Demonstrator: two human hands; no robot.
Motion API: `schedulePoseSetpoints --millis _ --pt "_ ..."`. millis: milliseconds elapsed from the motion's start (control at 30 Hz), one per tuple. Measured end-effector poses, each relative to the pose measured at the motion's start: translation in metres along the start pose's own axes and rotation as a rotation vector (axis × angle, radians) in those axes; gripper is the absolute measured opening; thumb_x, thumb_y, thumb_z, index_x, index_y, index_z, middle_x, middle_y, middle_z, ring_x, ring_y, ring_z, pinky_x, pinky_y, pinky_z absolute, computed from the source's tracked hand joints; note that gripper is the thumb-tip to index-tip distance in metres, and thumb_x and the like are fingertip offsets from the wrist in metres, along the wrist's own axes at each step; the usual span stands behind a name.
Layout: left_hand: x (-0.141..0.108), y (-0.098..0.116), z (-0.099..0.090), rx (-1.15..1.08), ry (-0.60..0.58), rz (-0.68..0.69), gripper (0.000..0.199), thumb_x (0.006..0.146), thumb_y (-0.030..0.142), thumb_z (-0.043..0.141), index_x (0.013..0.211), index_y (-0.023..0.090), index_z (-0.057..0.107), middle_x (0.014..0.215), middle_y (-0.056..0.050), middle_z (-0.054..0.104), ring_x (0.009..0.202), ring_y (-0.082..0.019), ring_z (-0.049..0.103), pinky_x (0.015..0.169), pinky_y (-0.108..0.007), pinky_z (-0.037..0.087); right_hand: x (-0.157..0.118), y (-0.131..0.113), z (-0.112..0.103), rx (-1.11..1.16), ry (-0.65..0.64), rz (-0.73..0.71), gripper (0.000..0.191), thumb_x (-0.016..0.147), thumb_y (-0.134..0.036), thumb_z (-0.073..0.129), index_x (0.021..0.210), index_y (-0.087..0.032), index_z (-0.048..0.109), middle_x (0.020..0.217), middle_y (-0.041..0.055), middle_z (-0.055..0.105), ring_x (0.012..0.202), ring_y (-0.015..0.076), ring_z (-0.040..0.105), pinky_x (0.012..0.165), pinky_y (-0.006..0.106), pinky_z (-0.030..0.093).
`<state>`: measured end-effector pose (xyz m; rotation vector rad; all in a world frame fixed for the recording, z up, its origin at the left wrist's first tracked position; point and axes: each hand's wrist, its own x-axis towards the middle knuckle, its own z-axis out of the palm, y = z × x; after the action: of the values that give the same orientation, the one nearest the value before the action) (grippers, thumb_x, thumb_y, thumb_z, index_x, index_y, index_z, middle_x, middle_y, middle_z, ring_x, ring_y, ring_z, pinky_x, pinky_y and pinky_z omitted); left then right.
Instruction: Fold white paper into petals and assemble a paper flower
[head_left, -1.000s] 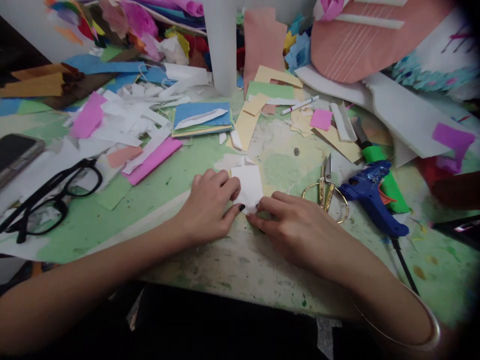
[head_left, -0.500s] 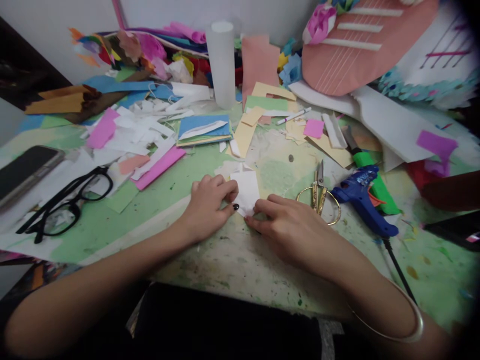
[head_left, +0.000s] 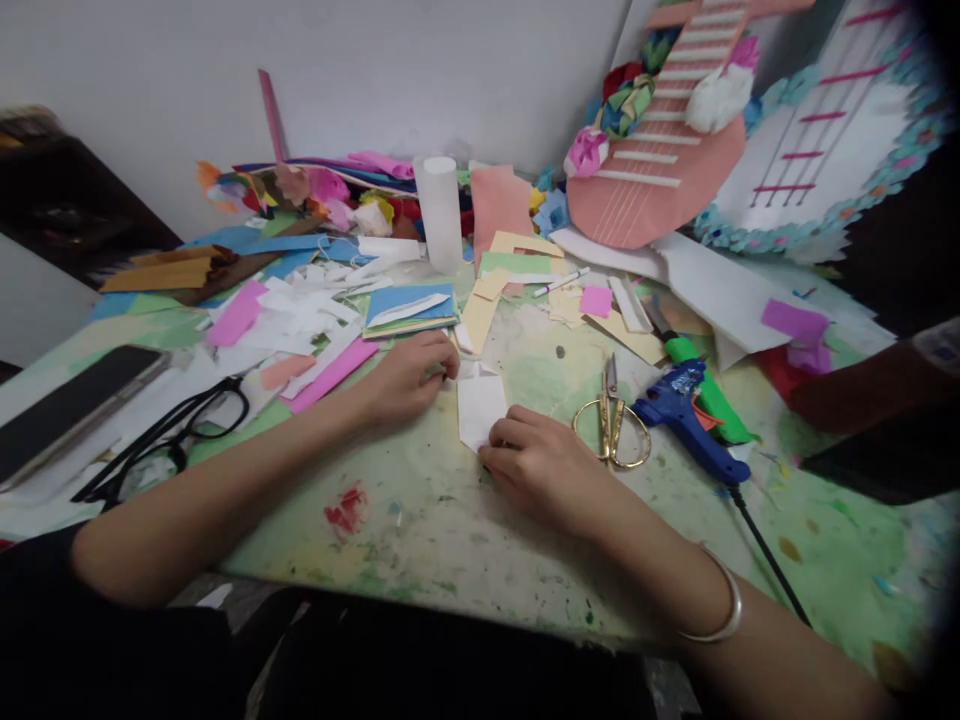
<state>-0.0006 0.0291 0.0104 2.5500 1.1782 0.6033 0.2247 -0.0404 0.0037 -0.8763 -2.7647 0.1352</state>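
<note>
White paper [head_left: 480,402] on counter [head_left: 435,535], lower edge under right hand [head_left: 553,468], curled, pinch unclear; left hand [head_left: 409,378] now by upper corner, half-curled, grip unclear, lower left edge freed.

1. Table [head_left: 427,540]: green and cream top, paint-stained; red smear [head_left: 347,510] left of scissors, nearer edge.
2. Scissors [head_left: 611,430]: gold handles, blades pointing away.
3. Glue gun [head_left: 686,415]: blue, just right of scissors.
4. Folded paper [head_left: 478,405]: white, left of scissors.
5. White tube [head_left: 441,215]: upright, beyond scissors, leftward.
</note>
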Motion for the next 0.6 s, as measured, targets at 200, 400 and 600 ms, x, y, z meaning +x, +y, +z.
schedulePoseSetpoints --millis 200,400,600 --pt "0.001 -0.012 0.011 0.054 -0.011 0.068 0.027 0.074 0.002 0.04 0.091 0.017 0.055 0.088 -0.005 0.06 0.085 -0.017 0.054 0.079 -0.031 0.044 0.003 -0.011 0.01 -0.107 0.08 0.047 0.015 0.086 -0.014 0.054 0.075 -0.014 0.064 0.078 0.0078 0.061 0.077 0.018 0.047 0.059 0.033 0.027" --pt "-0.003 -0.012 0.015 -0.023 0.098 0.119 0.024 0.072 0.007 0.047 0.091 0.018 0.057 0.087 -0.006 0.063 0.088 -0.02 0.057 0.082 -0.035 0.047 0.009 -0.026 0.004 -0.245 0.043 0.052 0.012 0.083 -0.007 0.056 0.077 -0.013 0.065 0.076 0.009 0.062 0.073 0.0202 0.052 0.055 0.032 0.026" --pt "-0.003 -0.009 0.013 -0.091 0.106 0.267 0.023 0.073 0.006 0.048 0.089 0.017 0.061 0.092 -0.009 0.066 0.092 -0.021 0.059 0.087 -0.038 0.048 0.01 -0.028 0.009 -0.272 0.117 0.055 0.014 0.08 -0.005 0.058 0.071 -0.015 0.063 0.071 0.0069 0.061 0.068 0.0199 0.052 0.053 0.032 0.028"
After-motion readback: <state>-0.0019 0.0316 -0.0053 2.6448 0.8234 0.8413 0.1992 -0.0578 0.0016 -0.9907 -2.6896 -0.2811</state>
